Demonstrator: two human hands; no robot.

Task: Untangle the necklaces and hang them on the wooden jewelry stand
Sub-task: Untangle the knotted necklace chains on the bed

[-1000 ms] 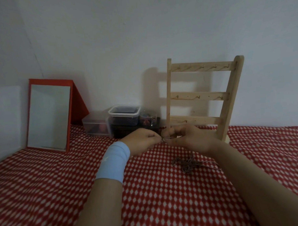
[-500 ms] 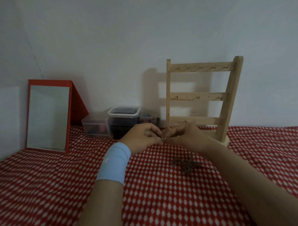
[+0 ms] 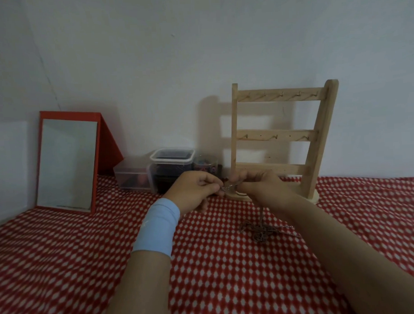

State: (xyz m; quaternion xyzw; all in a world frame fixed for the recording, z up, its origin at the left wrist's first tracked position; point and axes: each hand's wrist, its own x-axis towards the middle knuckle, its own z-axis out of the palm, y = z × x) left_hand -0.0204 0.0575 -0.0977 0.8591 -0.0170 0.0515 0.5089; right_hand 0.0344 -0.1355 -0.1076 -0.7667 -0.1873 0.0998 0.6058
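A tangled clump of thin metal necklaces [image 3: 260, 232] lies on the red-and-white checked cloth [image 3: 87, 255], with one strand rising from it to my hands. My left hand [image 3: 194, 190], with a light blue wristband, and my right hand [image 3: 256, 185] meet fingertip to fingertip and pinch a small silvery part of the chain between them. Right behind my hands stands the wooden jewelry stand [image 3: 280, 137], upright against the wall. It has three rails with small hooks, and nothing hangs on them.
A red-framed mirror [image 3: 67, 161] leans against the wall at the left. Clear plastic boxes [image 3: 171, 165] with small items stand between the mirror and the stand. The white wall closes off the back.
Both hands have risen slightly and drawn the held strand up from the clump. The clump has stayed where it was on the cloth.
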